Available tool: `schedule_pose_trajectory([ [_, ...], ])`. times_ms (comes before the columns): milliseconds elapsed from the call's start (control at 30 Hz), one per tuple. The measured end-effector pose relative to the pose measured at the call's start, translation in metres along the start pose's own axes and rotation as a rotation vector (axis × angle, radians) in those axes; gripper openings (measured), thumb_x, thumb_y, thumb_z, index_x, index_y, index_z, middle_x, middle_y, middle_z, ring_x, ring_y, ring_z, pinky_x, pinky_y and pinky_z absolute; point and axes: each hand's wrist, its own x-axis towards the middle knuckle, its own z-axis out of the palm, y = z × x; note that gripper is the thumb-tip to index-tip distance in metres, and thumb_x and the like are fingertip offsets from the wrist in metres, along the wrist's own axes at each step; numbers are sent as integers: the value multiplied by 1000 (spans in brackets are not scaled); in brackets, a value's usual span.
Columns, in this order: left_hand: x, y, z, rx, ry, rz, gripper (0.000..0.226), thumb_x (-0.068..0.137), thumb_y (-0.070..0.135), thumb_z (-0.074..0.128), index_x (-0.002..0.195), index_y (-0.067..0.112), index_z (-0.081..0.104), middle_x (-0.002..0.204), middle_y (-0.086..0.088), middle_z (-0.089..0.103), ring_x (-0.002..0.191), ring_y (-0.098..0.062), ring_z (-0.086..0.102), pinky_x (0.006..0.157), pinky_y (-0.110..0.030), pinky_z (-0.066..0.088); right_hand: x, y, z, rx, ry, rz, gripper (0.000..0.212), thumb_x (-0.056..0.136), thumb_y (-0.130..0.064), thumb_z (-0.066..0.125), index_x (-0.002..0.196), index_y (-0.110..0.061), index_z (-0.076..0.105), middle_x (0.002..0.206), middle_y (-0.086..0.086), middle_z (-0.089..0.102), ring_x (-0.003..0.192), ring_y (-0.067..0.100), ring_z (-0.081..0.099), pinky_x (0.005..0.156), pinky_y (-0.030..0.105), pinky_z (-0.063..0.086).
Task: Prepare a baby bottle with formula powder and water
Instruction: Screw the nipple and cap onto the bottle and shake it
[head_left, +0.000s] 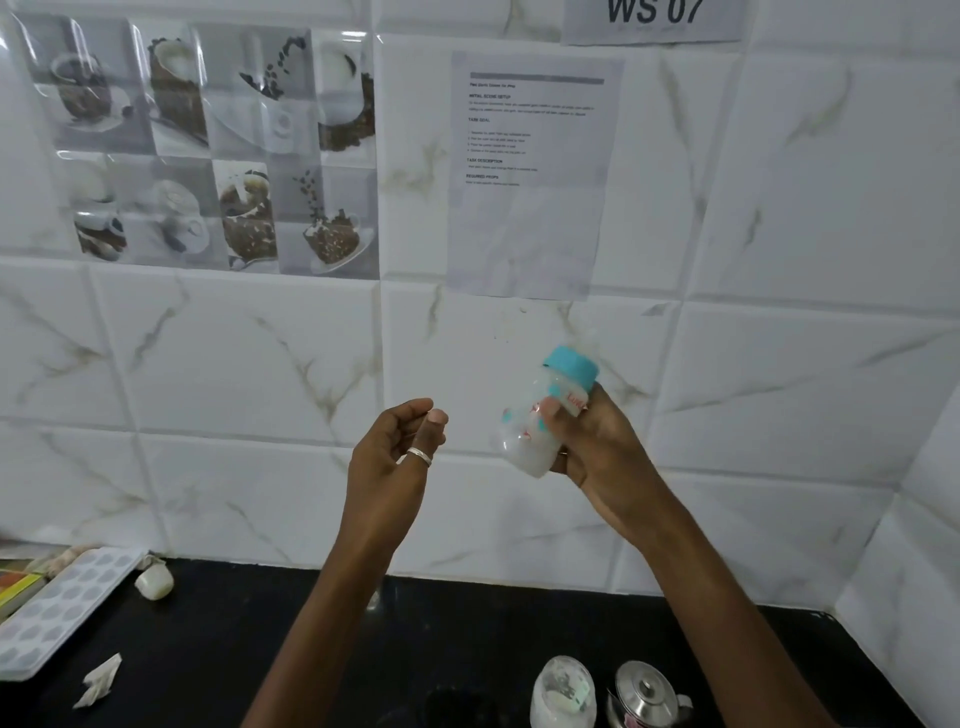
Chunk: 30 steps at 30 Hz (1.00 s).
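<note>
— Started at the far left?

— Yes. Found a pale ice tray lying on the black counter, with a small white cap just beside its far corner and a crumpled paper scrap nearer the front edge.

— And up on the wall?

— Noted a panel of coffee pictures stuck to the marbled tiles, then a printed sheet further right, and a sign reading "WS 07" at the very top.

— Reached the hands next?

— Saw the left hand raised before the tiles, fingers loosely curled round nothing, a silver ring on one digit. Saw the right hand wrapped round the baby bottle, held in mid-air well above the counter, near the left hand but apart from it. Leaned over, teal cap up and to the right, milky white liquid pooled in the lower end. Looked slightly blurred.

— Anything lower right?

— Made out a clear jar with white powder inside, and a steel kettle with a knobbed lid just beside it, both cut off by the bottom edge.
</note>
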Motion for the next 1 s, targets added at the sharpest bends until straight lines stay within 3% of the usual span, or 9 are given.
schedule_pose_trajectory([
  [167, -1, 3, -4, 5, 1, 11, 47, 81, 59, 62, 119, 30, 67, 106, 12, 77, 106, -9, 71, 104, -44, 54, 10, -11, -13, 421, 220, -161, 49, 93, -34, 64, 132, -7, 49, 129, 21, 65, 121, 46, 62, 89, 45, 60],
  [267, 0, 4, -5, 3, 10, 7, 47, 82, 58, 63, 119, 29, 67, 105, 11, 77, 105, -9, 72, 104, -44, 54, 4, 0, -4, 181, 121, -37, 74, 76, -46, 82, 130, -9, 49, 122, 17, 69, 121, 42, 64, 88, 45, 60],
  [333, -1, 5, -6, -5, 13, 6, 48, 82, 57, 63, 120, 28, 67, 105, 10, 77, 104, -9, 72, 104, -44, 55, 0, 3, -5, 50, 48, -4, 76, 74, -44, 81, 136, -13, 50, 120, 12, 68, 121, 37, 65, 89, 46, 60],
  [467, -2, 5, -8, 2, 13, 12, 48, 82, 57, 64, 121, 27, 67, 106, 10, 77, 104, -9, 72, 103, -43, 55, 10, -8, -15, 354, 199, -140, 61, 91, -31, 65, 142, -5, 45, 129, 21, 65, 124, 43, 61, 94, 52, 57],
  [567, -1, 4, -8, 5, 18, 8, 48, 82, 57, 63, 121, 28, 67, 106, 11, 77, 104, -9, 72, 104, -44, 55, 7, -3, -10, 159, 126, -55, 79, 74, -47, 85, 135, -11, 50, 123, 19, 67, 120, 38, 65, 89, 45, 60],
  [633, -2, 4, -6, 6, 19, 4, 49, 81, 58, 63, 120, 28, 67, 105, 11, 77, 103, -9, 72, 103, -44, 55, 1, -1, -8, -8, 19, 11, 86, 65, -52, 89, 133, -15, 52, 126, 18, 66, 119, 34, 66, 87, 43, 60],
  [800, -3, 3, -5, 11, 10, 2, 46, 83, 57, 63, 119, 28, 67, 104, 11, 77, 103, -9, 72, 104, -45, 54, 10, -4, -18, 332, 226, -149, 65, 88, -36, 71, 142, -10, 46, 137, 24, 58, 127, 43, 59, 96, 54, 56],
  [933, -2, 2, -3, 9, 5, -5, 47, 83, 57, 63, 120, 29, 67, 104, 12, 77, 104, -9, 72, 104, -44, 54, 3, 4, -10, 7, 67, -37, 89, 61, -54, 91, 133, -18, 52, 125, 16, 64, 120, 37, 65, 92, 49, 58],
  [1000, -2, 2, -2, 3, -1, -8, 47, 82, 57, 63, 120, 29, 67, 104, 11, 77, 104, -9, 72, 104, -43, 54, 5, 0, -16, 81, 100, -93, 89, 64, -52, 90, 137, -17, 52, 128, 14, 63, 123, 37, 63, 92, 50, 58],
])
